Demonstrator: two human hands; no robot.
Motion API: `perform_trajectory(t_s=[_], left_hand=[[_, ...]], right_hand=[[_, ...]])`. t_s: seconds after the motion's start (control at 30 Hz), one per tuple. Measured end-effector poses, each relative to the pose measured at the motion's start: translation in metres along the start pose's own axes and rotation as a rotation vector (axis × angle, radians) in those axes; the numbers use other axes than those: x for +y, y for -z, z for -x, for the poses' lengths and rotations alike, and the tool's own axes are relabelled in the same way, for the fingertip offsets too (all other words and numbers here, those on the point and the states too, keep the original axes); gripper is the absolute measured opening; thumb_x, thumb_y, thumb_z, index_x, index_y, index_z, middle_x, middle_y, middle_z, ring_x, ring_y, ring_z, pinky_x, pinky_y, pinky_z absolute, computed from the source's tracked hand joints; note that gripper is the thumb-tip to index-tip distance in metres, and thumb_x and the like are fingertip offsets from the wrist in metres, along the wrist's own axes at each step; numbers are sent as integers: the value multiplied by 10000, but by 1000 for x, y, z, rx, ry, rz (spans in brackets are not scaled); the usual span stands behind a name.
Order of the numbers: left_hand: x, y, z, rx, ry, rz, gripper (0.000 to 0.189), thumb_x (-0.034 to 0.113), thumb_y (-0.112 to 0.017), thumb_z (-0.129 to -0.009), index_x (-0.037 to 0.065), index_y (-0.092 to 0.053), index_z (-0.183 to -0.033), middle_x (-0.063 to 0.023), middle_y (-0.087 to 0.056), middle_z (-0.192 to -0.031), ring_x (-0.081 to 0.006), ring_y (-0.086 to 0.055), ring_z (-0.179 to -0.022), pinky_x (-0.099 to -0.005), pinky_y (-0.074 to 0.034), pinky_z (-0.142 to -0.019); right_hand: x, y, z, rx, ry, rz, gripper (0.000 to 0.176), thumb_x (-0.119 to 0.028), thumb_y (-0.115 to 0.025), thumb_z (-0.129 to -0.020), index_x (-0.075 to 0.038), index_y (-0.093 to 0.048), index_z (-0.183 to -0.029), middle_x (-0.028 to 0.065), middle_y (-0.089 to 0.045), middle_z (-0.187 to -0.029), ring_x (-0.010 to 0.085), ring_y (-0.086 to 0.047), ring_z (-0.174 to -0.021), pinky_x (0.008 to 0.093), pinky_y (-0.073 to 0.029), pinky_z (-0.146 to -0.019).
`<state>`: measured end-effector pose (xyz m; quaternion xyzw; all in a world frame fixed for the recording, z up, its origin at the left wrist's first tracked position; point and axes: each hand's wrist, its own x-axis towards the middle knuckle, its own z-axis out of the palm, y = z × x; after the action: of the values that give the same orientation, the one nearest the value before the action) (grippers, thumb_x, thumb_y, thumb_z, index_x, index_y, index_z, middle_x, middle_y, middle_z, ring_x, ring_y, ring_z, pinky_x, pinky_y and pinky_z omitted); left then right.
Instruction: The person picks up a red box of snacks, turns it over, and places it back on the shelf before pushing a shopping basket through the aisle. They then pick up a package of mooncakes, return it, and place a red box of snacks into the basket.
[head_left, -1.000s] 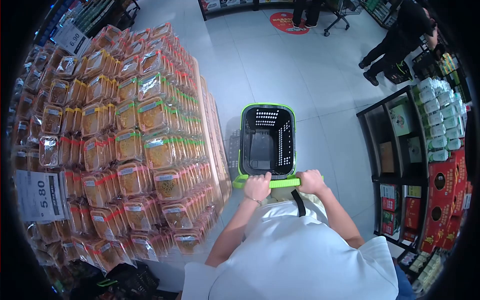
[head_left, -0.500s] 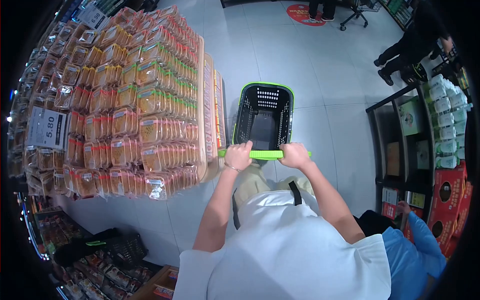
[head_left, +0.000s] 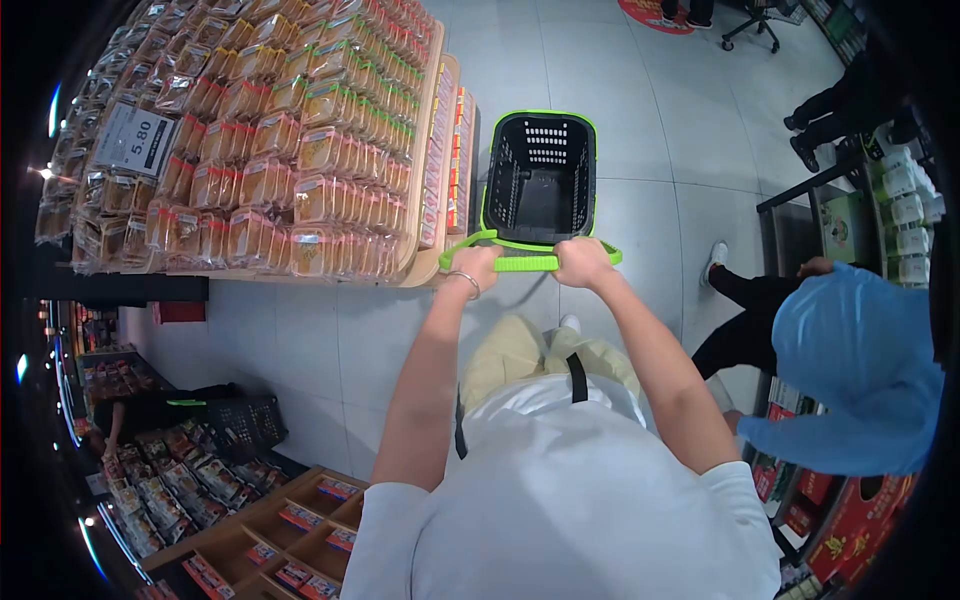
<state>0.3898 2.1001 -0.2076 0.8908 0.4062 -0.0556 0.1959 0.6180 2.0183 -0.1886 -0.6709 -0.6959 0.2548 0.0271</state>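
Observation:
A black shopping basket [head_left: 543, 190] with a green rim is in front of me, its inside facing up and nothing seen in it. My left hand [head_left: 474, 266], with a bracelet at the wrist, is closed around the left part of the green handle [head_left: 527, 264]. Farther right on the same handle, my right hand [head_left: 584, 262] is wrapped around it too. Both arms reach forward from white sleeves.
Packaged baked goods [head_left: 330, 160] fill a stand close on the left, with a price sign [head_left: 138, 138]. A person in blue [head_left: 850, 370] stands close on the right near shelves with white bottles [head_left: 910, 210]. Wooden bins [head_left: 250, 530] lie behind left.
The basket, handle and both hands sit higher in view. The bread stand has shifted up and right. On the right, the person in blue has moved forward and shows more fully.

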Motion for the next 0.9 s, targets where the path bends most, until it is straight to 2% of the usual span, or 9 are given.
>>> perform_trajectory(t_s=[0.17,0.23,0.27,0.33,0.47,0.63,0.67,0.73,0.9], left_hand=[[10,-20,32,-90,-59,-53,201,109,-547,-793,142,-670,-949,-164,-688,-862,-363,-662,-840,-480,-510,-748],[11,-35,50,-206,-46,-51,214,96,-539,-793,132,-678,-952,-163,-689,-881,-361,-661,-868,-470,-517,-757],[10,-44,61,-201,-65,-52,214,96,-539,-793,132,-678,-952,-163,-689,-881,-361,-661,-868,-470,-517,-757],[10,-68,90,-259,-63,2,208,96,-535,-794,112,-679,-943,-166,-689,-898,-358,-662,-881,-464,-523,-765],[-6,-128,156,-247,-125,47,195,98,-541,-791,101,-681,-926,-168,-690,-904,-358,-664,-870,-460,-526,-775],[-11,-188,222,-426,-70,94,220,107,-554,-779,99,-688,-953,-171,-692,-940,-343,-664,-916,-451,-527,-803],[-6,-188,233,-423,-75,92,220,107,-554,-779,99,-688,-953,-171,-692,-940,-343,-664,-916,-451,-527,-803],[13,-184,255,-551,-134,90,251,111,-546,-778,109,-690,-984,-164,-694,-963,-339,-666,-929,-452,-524,-809],[44,-218,297,-532,-121,121,274,124,-547,-781,141,-693,-1011,-157,-691,-1001,-334,-663,-950,-441,-524,-813]], right_hand=[[-9,-38,34,-40,-65,43,205,-217,-614,-662,-68,-719,-757,199,-689,-811,351,-674,-809,441,-530,-758],[-13,-63,53,-61,-66,46,225,-297,-608,-711,-103,-709,-761,166,-683,-765,361,-663,-759,456,-528,-711],[-21,-70,64,-123,-121,40,217,-299,-612,-712,-113,-705,-773,149,-691,-802,348,-667,-794,452,-530,-717],[-32,-101,85,-162,-146,50,214,-292,-620,-710,-113,-705,-790,145,-692,-812,342,-668,-803,451,-530,-721],[-71,-144,128,-313,-167,77,196,-264,-632,-736,-115,-721,-827,131,-705,-881,319,-677,-849,436,-535,-750],[-103,-201,183,-353,-223,107,183,-263,-654,-729,-116,-719,-815,123,-706,-871,302,-681,-841,422,-538,-746],[-99,-213,194,-378,-208,111,197,-278,-658,-720,-116,-711,-819,124,-700,-852,312,-676,-831,429,-534,-735],[-98,-234,217,-394,-196,108,212,-293,-662,-712,-116,-703,-822,125,-694,-834,322,-670,-822,437,-531,-725],[-91,-260,269,-477,-246,136,218,-311,-685,-703,-128,-706,-820,124,-695,-835,317,-672,-831,432,-528,-738]])
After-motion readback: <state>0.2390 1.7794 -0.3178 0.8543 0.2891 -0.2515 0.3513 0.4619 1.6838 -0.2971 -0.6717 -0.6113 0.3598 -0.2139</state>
